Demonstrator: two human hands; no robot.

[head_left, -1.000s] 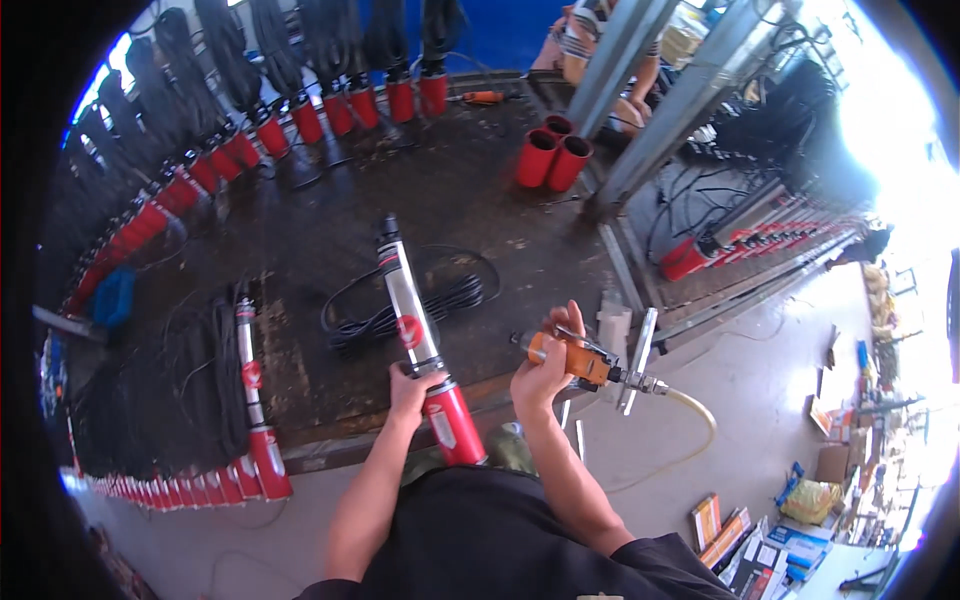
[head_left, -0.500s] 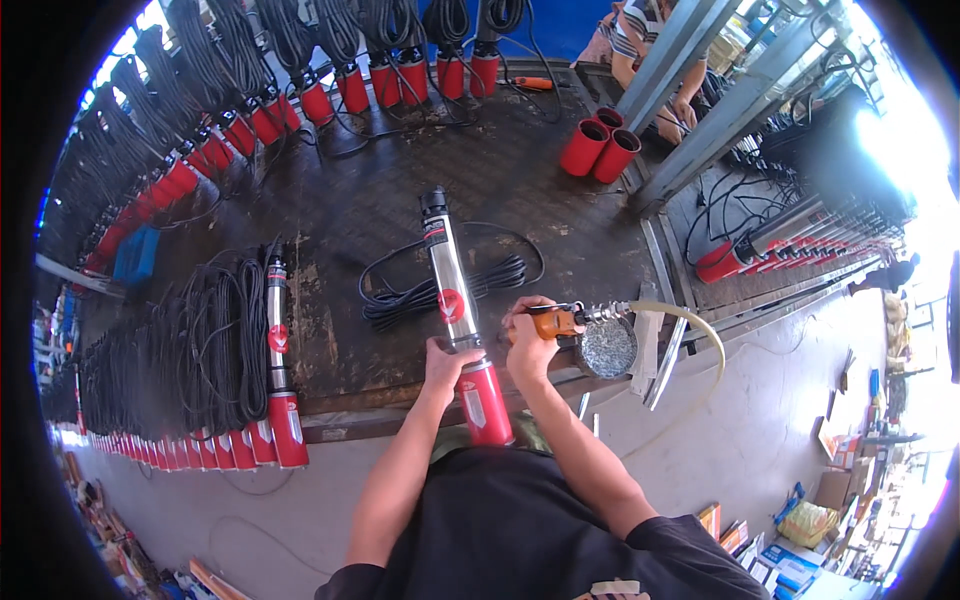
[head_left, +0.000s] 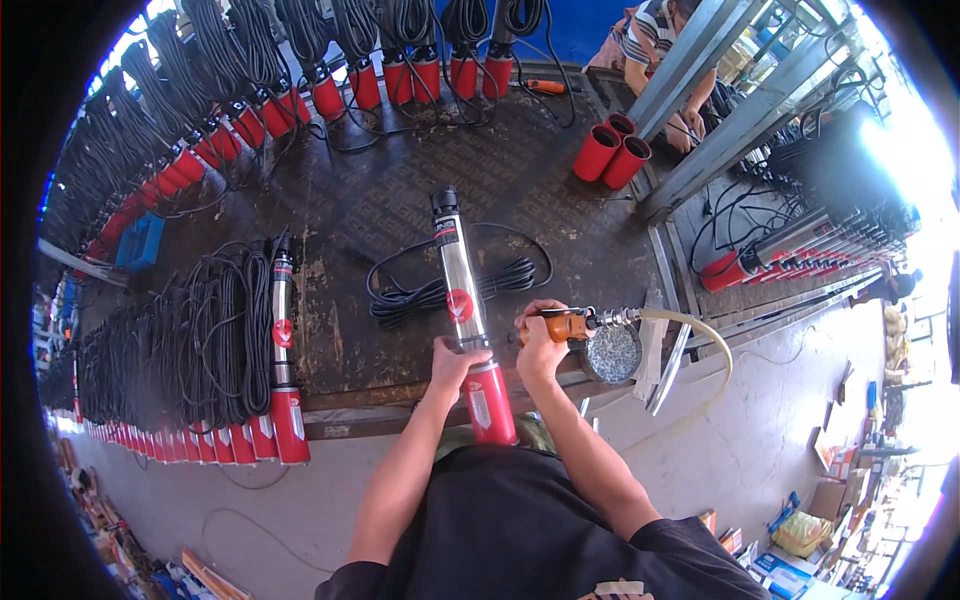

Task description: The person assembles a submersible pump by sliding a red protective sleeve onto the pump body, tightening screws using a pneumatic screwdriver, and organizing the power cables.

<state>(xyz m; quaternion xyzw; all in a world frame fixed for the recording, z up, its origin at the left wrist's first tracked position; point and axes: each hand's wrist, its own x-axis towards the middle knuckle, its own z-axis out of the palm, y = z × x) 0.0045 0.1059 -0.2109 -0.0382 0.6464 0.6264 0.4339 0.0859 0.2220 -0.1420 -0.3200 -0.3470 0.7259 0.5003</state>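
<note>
A long pump (head_left: 459, 280) with a polished steel body, black top and red lower end lies at the front of the bench, its red end over the edge near my body. My left hand (head_left: 455, 368) is closed around it just above the red part. In my right hand (head_left: 541, 348) is an orange air screwdriver (head_left: 567, 325), with a pale hose (head_left: 690, 320) running from it. Its front end points at the pump's side near my left hand; whether it touches cannot be made out. Behind the pump lies a coiled black cable (head_left: 500, 278).
A round dish of small metal parts (head_left: 612, 355) sits right of the screwdriver. Finished-looking pumps with cables (head_left: 288, 400) line the left side, more stand along the back (head_left: 425, 80). Three red tubes (head_left: 598, 152) stand near a metal post (head_left: 690, 60). Another person (head_left: 655, 45) works beyond.
The whole view has shifted a little, so things appear slightly farther right. My left hand stays on the pump and my right hand keeps the screwdriver beside it.
</note>
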